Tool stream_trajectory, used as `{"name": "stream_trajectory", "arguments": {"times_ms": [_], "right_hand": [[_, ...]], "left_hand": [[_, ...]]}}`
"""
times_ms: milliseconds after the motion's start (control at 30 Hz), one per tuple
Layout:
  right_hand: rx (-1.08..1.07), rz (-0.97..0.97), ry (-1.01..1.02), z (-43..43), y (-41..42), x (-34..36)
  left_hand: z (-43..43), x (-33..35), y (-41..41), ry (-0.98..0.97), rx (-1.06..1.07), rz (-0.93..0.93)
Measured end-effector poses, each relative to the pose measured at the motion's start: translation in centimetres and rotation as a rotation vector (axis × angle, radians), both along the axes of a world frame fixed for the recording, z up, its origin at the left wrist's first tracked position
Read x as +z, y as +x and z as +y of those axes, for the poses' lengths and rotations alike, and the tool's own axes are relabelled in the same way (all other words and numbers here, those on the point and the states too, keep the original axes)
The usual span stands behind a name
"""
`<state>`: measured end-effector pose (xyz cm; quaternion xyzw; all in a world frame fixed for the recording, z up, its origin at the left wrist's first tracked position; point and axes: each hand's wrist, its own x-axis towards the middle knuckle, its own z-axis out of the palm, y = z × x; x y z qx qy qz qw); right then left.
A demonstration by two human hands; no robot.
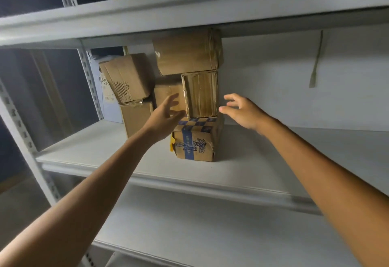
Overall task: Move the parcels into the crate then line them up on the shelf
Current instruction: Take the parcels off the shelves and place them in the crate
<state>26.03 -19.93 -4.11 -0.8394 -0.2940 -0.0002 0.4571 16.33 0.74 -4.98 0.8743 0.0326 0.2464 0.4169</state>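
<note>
Head camera view, looking up into a grey metal shelf [147, 161] where brown paper-wrapped parcels are piled. In the centre three are stacked: a bottom parcel [195, 142] crossed with blue tape, a narrow middle parcel [201, 94] standing on it, and a wider top parcel [187, 54] that overhangs to the left and sits close under the next shelf up. The left hand [166, 113] and right hand [242, 110] are both open and empty, fingers spread, one on each side of the middle parcel. The right is just clear of it; whether the left touches it cannot be told. Further left, a tilted parcel [128, 77] leans on a plain box [136, 117], with a white packet [107, 96] behind them. No crate is in view. The step appears to be taking a parcel from the stack. Pulling the middle one out alone would probably topple the top one, so it seems wiser to lift the top parcel first, or to press both palms flat and bring the two out together, slowly. Dark blue script is printed on the bottom parcel's front, apparently upside down and not readable. The white packet carries handwriting and a printed label, both too small to read.
</note>
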Motion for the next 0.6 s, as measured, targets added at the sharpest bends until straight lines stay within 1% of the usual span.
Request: {"name": "stream_trajectory", "arguments": {"times_ms": [133,233,400,500,600], "right_hand": [[-0.043,-0.027,0.014,1.9,2.5,0.5],[-0.091,-0.043,0.056,3.2,3.7,1.0],[-0.124,0.020,0.204,5.3,5.4,1.6],[-0.111,0.077,0.291,6.3,6.4,1.8],[-0.102,0.053,0.288,7.1,6.8,1.4]], "left_hand": [[1.3,0.6,2.2,0.012,-0.007,-0.095],[2.8,0.9,4.1,-0.001,-0.052,-0.122],[4.3,1.0,7.1,-0.179,-0.164,-0.110],[4.5,0.7,8.5,-0.220,-0.217,-0.115],[4.7,0.5,9.5,-0.242,-0.236,-0.134]]}}
